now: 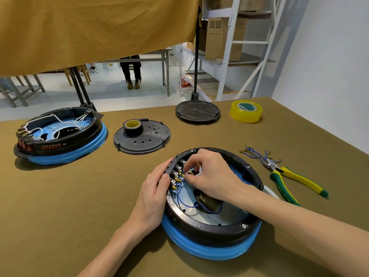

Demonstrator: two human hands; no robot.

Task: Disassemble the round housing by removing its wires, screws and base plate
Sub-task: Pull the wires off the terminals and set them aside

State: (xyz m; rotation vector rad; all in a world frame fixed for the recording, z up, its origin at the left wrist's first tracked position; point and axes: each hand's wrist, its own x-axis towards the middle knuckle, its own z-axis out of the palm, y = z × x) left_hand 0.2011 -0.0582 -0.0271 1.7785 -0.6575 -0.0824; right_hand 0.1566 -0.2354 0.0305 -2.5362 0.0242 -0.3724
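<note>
A workshop: cloth-covered workbench (60, 196), pliers (295, 179), tape rolls (246, 111), and metal shelving (235, 47) stacked with cartons.

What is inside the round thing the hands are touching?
Inside the housing are blue wires, brass terminals and a shiny plate. The right hand covers the middle, so more stays hidden.
</note>
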